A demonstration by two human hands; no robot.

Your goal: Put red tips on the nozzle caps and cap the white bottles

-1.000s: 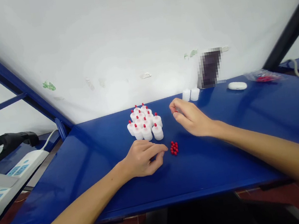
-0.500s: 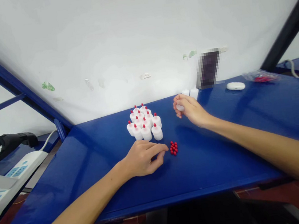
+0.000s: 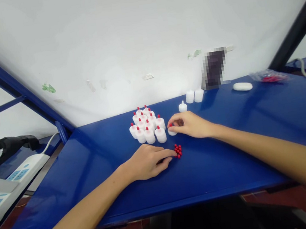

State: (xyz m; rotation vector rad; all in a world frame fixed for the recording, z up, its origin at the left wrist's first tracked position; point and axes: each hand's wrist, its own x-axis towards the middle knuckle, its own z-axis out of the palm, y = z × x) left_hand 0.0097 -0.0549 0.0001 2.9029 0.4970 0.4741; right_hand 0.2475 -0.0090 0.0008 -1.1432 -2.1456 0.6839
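Observation:
My right hand point(image 3: 189, 124) pinches a small white nozzle piece with a red tip point(image 3: 172, 131), low over the table and just right of a cluster of white bottles. These white bottles with red tips point(image 3: 150, 136) stand upright, close together. My left hand point(image 3: 147, 162) rests on the table in front of them, index finger stretched out and thumb apart from it. Its fingertip reaches the left edge of a small group of red caps point(image 3: 178, 150) and hides part of it. Behind my right hand stands a white nozzle piece without a red tip point(image 3: 183, 106).
Two white bottles without nozzles point(image 3: 198, 95) stand near the wall. Farther right are a white oval case point(image 3: 242, 86) and a clear plastic bag with red pieces point(image 3: 270, 77). A power strip point(image 3: 17, 177) lies at the far left. The blue table's front edge point(image 3: 182, 205) runs below my hands.
My right hand has moved left and nearer, beside the bottle cluster; the tipless nozzle piece now shows behind it. My left index finger has shifted slightly right, onto the edge of the red caps.

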